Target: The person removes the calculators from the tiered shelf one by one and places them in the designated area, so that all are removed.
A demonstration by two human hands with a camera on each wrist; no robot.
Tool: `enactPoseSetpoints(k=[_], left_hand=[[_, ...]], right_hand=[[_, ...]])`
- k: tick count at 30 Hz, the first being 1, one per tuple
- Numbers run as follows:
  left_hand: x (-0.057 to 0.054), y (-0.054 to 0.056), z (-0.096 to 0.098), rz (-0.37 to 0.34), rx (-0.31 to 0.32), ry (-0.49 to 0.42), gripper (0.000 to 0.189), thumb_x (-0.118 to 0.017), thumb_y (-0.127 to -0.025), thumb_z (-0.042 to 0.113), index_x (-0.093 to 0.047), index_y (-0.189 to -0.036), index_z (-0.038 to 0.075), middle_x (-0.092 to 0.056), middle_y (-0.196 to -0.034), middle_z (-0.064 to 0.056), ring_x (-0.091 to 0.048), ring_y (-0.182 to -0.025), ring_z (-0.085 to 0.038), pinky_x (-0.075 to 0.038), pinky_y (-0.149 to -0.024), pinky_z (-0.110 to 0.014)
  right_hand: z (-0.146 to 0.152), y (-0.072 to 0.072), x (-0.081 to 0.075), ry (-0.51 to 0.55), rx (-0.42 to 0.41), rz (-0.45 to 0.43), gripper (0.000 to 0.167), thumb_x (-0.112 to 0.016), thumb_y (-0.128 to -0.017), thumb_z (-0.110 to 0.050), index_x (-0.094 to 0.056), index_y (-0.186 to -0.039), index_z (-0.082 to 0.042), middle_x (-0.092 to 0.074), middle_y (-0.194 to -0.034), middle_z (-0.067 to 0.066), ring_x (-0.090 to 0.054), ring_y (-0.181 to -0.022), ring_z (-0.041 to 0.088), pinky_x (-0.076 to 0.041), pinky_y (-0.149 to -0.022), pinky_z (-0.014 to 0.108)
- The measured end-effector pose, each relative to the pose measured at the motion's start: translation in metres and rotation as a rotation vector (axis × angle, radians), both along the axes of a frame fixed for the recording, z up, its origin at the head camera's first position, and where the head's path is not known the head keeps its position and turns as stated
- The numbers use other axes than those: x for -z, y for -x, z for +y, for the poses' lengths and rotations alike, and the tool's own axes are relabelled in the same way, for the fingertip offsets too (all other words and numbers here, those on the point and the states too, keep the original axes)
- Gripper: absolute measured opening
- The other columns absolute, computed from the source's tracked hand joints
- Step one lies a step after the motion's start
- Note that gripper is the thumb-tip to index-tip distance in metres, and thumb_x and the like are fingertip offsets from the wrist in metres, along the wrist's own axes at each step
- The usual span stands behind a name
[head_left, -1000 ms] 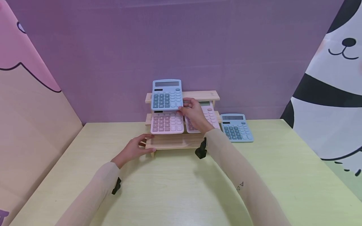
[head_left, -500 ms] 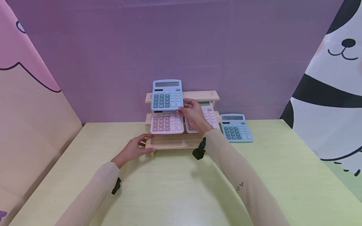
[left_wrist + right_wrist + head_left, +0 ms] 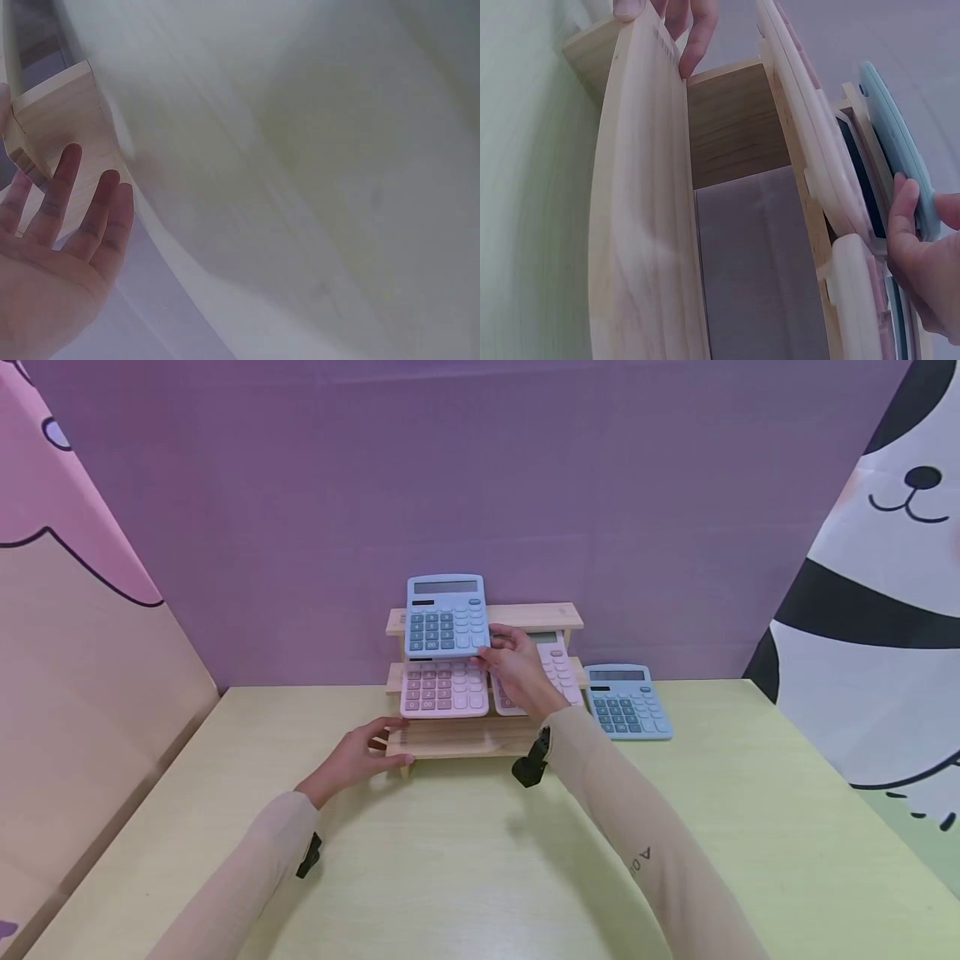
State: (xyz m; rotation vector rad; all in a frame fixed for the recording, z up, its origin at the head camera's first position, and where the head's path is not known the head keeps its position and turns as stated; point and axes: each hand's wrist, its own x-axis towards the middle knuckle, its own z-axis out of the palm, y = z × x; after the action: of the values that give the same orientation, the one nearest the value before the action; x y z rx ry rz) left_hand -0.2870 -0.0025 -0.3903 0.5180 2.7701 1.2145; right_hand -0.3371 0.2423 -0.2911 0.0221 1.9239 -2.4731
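My right hand [image 3: 519, 675] pinches a light blue calculator [image 3: 446, 617] at its lower right corner. The calculator faces me at the upper left of a tiered wooden rack [image 3: 465, 740], overlapping the top of a pink calculator [image 3: 444, 690] on the middle tier. Partly behind my right hand, a second pink calculator [image 3: 557, 665] leans on that tier. My left hand [image 3: 351, 763] grips the left end of the rack's lowest board, thumb in front and fingers behind, and the left wrist view shows those fingers [image 3: 94, 214] beside the wood. From the right wrist, the blue calculator [image 3: 896, 131] appears edge-on.
Another blue calculator [image 3: 628, 703] lies tilted just right of the rack. The pale wooden table [image 3: 450, 860] stretches toward me. A purple backdrop [image 3: 480, 485] stands close behind the rack, with printed cloth panels on both sides.
The held blue calculator has shifted very slightly right and down. Both hands keep their holds, and the rack stays put while the head view tips a little.
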Motion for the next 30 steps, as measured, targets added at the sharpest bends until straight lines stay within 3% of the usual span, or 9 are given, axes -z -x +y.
enactPoseSetpoints(k=[15,30], left_hand=[[0.002,0.001,0.000,-0.007,-0.012,0.004,0.064,-0.072,-0.075,0.041,-0.047,-0.131,0.020,-0.051,-0.128,-0.012,-0.054,-0.107,-0.029,-0.048,-0.091,-0.040],[0.002,0.002,-0.002,0.005,-0.002,0.004,0.065,-0.072,-0.076,0.040,-0.047,-0.131,0.018,-0.051,-0.128,-0.012,-0.054,-0.107,-0.029,-0.048,-0.091,-0.040]], right_hand=[[0.012,-0.010,-0.006,-0.006,-0.011,0.015,0.050,-0.049,-0.087,0.011,-0.037,-0.133,-0.005,-0.050,-0.116,0.013,-0.057,-0.094,0.018,-0.050,-0.090,0.027],[0.044,-0.017,-0.009,-0.018,-0.025,0.034,0.052,-0.047,-0.087,0.012,-0.034,-0.135,-0.005,-0.049,-0.109,0.009,-0.057,-0.091,0.017,-0.049,-0.093,0.030]])
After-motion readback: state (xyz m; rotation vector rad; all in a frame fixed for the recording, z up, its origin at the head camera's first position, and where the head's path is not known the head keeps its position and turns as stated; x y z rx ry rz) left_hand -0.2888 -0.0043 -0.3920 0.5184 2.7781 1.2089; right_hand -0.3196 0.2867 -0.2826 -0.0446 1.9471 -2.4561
